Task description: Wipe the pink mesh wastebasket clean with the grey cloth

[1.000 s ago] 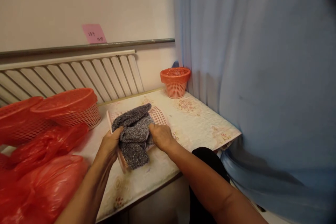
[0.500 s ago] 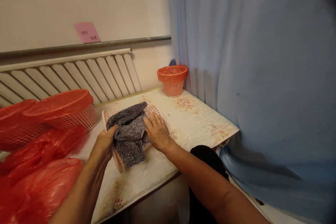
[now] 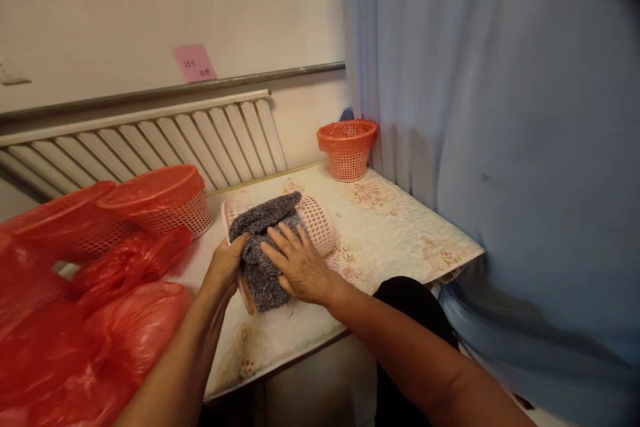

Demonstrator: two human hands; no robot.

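Note:
A pale pink plastic basket (image 3: 319,223) lies on its side on the table, its wide rim to the left. Draped over it is a dark grey speckled knit cloth (image 3: 265,283), folded along its upper part. At the rim end, my left hand (image 3: 227,263) grips the cloth with the thumb on top; its other fingers are mostly hidden. My right hand (image 3: 300,267) rests flat on the cloth with fingers spread.
A basket with a red bag lining (image 3: 347,143) stands at the table's (image 3: 395,227) back corner. Red-lined baskets (image 3: 175,210) and red plastic bags (image 3: 145,320) crowd the left. Behind is a radiator (image 3: 200,147); a blue curtain (image 3: 525,147) hangs at the right.
My right hand has flattened and spread its fingers on the cloth, moving toward its lower middle. More of the basket's perforated side shows. The whole view has shifted, moving things rightward.

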